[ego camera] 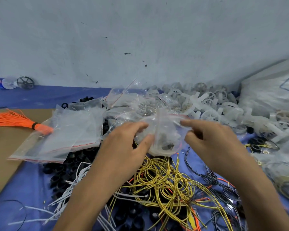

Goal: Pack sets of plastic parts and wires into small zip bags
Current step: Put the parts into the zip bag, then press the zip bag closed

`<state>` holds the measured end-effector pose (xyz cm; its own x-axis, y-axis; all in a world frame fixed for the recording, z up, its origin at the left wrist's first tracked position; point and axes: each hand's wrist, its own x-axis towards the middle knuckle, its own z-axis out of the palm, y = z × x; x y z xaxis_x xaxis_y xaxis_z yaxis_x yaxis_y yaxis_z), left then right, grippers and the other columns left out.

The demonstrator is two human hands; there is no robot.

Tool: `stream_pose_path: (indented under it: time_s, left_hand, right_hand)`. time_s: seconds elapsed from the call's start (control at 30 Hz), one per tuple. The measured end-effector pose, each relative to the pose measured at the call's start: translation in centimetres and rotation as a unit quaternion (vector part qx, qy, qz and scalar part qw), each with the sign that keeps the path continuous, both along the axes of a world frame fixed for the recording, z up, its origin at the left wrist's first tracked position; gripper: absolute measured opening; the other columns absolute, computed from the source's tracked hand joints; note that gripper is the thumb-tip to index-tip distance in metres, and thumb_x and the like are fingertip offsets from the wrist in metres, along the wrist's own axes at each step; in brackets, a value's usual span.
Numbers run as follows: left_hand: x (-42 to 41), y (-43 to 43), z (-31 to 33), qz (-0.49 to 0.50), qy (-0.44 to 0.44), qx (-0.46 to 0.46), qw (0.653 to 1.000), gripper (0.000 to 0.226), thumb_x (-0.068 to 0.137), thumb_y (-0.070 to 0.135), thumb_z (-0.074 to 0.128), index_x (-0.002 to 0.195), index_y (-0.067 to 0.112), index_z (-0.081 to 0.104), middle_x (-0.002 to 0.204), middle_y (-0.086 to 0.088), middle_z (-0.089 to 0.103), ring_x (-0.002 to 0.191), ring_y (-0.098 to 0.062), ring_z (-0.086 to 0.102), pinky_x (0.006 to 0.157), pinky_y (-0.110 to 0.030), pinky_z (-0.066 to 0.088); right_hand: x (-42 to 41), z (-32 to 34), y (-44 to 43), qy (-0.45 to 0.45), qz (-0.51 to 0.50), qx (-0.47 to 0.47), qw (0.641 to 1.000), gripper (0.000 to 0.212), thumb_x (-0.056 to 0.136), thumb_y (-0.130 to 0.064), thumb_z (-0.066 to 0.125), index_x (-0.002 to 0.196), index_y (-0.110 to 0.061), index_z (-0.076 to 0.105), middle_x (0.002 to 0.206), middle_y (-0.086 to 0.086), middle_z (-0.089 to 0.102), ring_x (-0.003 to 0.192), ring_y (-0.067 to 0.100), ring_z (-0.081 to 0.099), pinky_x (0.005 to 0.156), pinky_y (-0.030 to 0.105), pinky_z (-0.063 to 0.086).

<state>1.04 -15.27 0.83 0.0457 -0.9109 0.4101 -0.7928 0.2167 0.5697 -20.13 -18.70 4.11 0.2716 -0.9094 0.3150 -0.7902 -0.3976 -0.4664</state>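
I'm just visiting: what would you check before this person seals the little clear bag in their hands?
1. Grip: left hand and right hand both pinch the small clear zip bag: ok.
2. Dark plastic parts inside the bag: ok.
3. Wire inside the bag: cannot tell.
4. Red-striped mouth free of trapped pieces: cannot tell.
5. Yellow coiled wires lie just below, if one is missing: ok.

Two hands [123, 144] [213, 144] — one held bag [165, 135], one bottle [4, 83].
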Motion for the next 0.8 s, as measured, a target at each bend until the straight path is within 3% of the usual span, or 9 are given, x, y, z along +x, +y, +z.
stream_pose_path:
  time_s: [0.1, 0.17, 0.23, 0.3, 0.37, 0.5, 0.63, 0.73, 0.8]
  left_hand:
    - [-0.1, 0.9, 1.5, -0.017, 0.003, -0.026, 1.000, 0.059, 0.089, 0.075, 0.038, 0.135, 0.040, 0.051, 0.127, 0.029, 0.050, 0.117, 0.010, 0.040, 0.091, -0.007, 0.030]
    - [-0.1, 1.4, 1.9, -0.031, 0.005, 0.001, 0.999, 0.071, 0.080, 0.078, 0.042, 0.141, 0.042, 0.043, 0.130, 0.036, 0.041, 0.120, 0.017, 0.030, 0.092, -0.003, 0.025]
    - [0.0, 1.9, 2.3, -0.046, 0.003, -0.015, 0.999, 0.075, 0.077, 0.077, 0.052, 0.144, 0.045, 0.037, 0.125, 0.046, 0.033, 0.118, 0.024, 0.026, 0.096, 0.000, 0.024]
    - [0.0, 2.3, 2.8, -0.042, 0.007, -0.064, 0.997, 0.067, 0.083, 0.068, 0.058, 0.143, 0.047, 0.036, 0.128, 0.049, 0.033, 0.117, 0.022, 0.032, 0.098, -0.009, 0.033]
    - [0.0, 2.5, 3.3, -0.027, 0.023, -0.115, 0.993, 0.054, 0.089, 0.052, 0.059, 0.140, 0.049, 0.040, 0.130, 0.043, 0.038, 0.105, 0.020, 0.040, 0.089, -0.014, 0.040]
    - [0.1, 2.6, 3.4, -0.030, 0.004, -0.099, 0.995, 0.030, 0.096, 0.036, 0.053, 0.124, 0.036, 0.063, 0.109, 0.032, 0.057, 0.096, 0.008, 0.051, 0.086, -0.018, 0.044]
    - [1.1, 3.2, 4.2, -0.034, 0.048, -0.135, 0.989, 0.016, 0.088, 0.039, 0.058, 0.099, 0.040, 0.069, 0.094, 0.024, 0.065, 0.088, 0.007, 0.059, 0.070, -0.003, 0.040]
    - [1.5, 3.4, 4.7, -0.049, 0.087, -0.159, 0.982, 0.010, 0.085, 0.038, 0.064, 0.093, 0.042, 0.068, 0.098, 0.018, 0.066, 0.086, -0.004, 0.063, 0.066, -0.005, 0.042]
    - [1.5, 3.7, 5.0, -0.051, 0.104, -0.182, 0.976, 0.005, 0.090, 0.041, 0.066, 0.094, 0.041, 0.068, 0.098, 0.016, 0.068, 0.085, -0.007, 0.064, 0.067, -0.008, 0.044]
  right_hand:
    - [-0.4, 0.2, -0.4, -0.040, -0.026, -0.020, 0.999, 0.041, 0.090, -0.022, 0.048, 0.124, -0.035, 0.066, 0.053, -0.023, 0.049, 0.061, -0.015, 0.048, 0.055, 0.008, 0.031]
    - [-0.3, 0.1, -0.2, -0.047, -0.025, -0.030, 0.998, 0.040, 0.093, -0.019, 0.048, 0.127, -0.033, 0.064, 0.059, -0.020, 0.044, 0.063, -0.013, 0.049, 0.059, 0.006, 0.034]
    - [-0.5, 0.4, 0.2, -0.088, -0.024, -0.079, 0.993, 0.038, 0.096, -0.019, 0.047, 0.129, -0.033, 0.062, 0.073, -0.018, 0.054, 0.072, -0.007, 0.054, 0.065, 0.009, 0.037]
    - [-0.6, 1.0, 0.4, -0.155, -0.006, -0.145, 0.977, 0.037, 0.097, -0.022, 0.046, 0.130, -0.031, 0.061, 0.089, -0.014, 0.063, 0.085, 0.001, 0.059, 0.073, 0.019, 0.043]
    - [-0.6, 1.4, 0.6, -0.191, 0.017, -0.169, 0.967, 0.037, 0.098, -0.020, 0.045, 0.130, -0.028, 0.061, 0.095, -0.014, 0.063, 0.090, 0.005, 0.060, 0.076, 0.017, 0.044]
    - [-0.7, 0.9, 0.4, -0.129, 0.028, -0.080, 0.988, 0.037, 0.097, -0.017, 0.048, 0.130, -0.027, 0.062, 0.090, -0.015, 0.060, 0.085, 0.006, 0.059, 0.074, 0.020, 0.039]
    - [-1.6, 2.0, 1.1, -0.200, 0.031, -0.115, 0.973, 0.032, 0.092, -0.033, 0.047, 0.116, -0.038, 0.067, 0.085, -0.012, 0.064, 0.080, 0.006, 0.062, 0.075, 0.028, 0.049]
    - [-1.9, 2.7, 1.7, -0.218, 0.060, -0.109, 0.968, 0.031, 0.092, -0.057, 0.048, 0.109, -0.041, 0.068, 0.087, -0.012, 0.066, 0.083, 0.008, 0.064, 0.076, 0.039, 0.054]
    - [-2.2, 3.2, 2.3, -0.202, 0.085, -0.101, 0.970, 0.044, 0.081, -0.074, 0.051, 0.112, -0.045, 0.065, 0.090, -0.008, 0.066, 0.085, 0.011, 0.064, 0.076, 0.031, 0.053]
